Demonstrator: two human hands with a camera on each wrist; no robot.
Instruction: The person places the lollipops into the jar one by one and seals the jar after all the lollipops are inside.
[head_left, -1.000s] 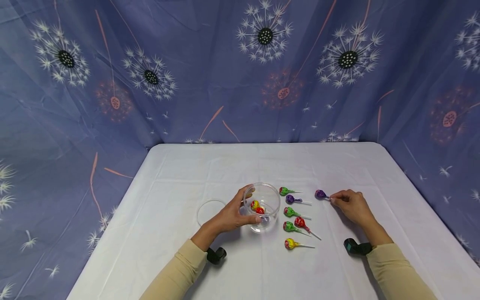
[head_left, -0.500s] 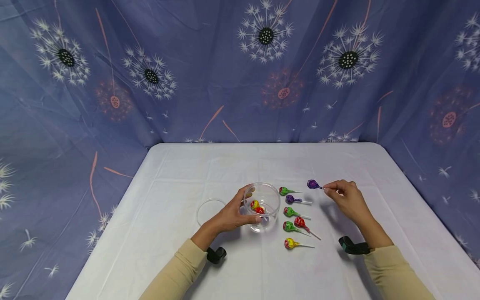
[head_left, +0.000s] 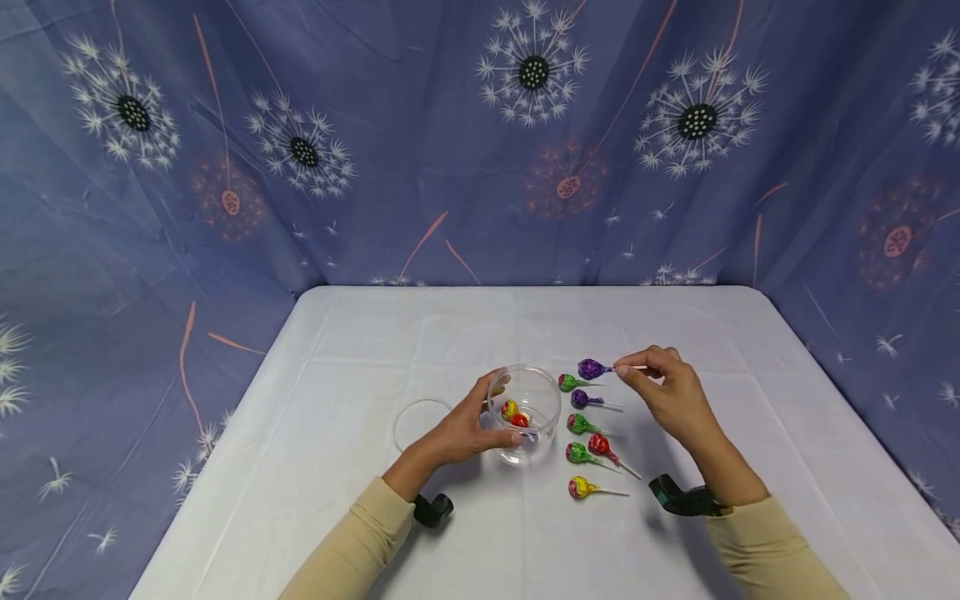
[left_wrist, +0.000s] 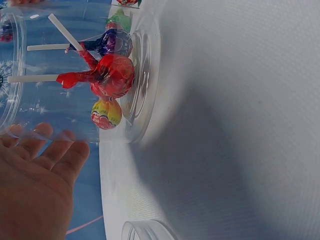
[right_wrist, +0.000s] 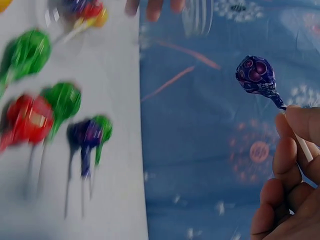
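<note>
The table [head_left: 360, 333] bears the clear jar [head_left: 542, 404], clasped by the left hand [head_left: 467, 429]; probably light and slippery: grip the wall. The lid [left_wrist: 145, 231] lies left. The right hand [head_left: 672, 396] pinches a purple lollipop [head_left: 591, 368], likely light, hard-headed, by its stick (correct hold), raised right of the jar. Six loose lollipops [head_left: 579, 424] lie between right hand and jar.

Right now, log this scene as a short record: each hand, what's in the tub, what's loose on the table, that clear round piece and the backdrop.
left hand: holds clear tub
right hand: pinches held purple lollipop by its stick, above table
in tub: at least one red candy, yellow candy and purple candy
loose on table: three green lollipops, one purple lollipop, one red lollipop, one yellow lollipop
clear round piece: on table, left of tub
backdrop: blue cloth, dandelion print
</note>
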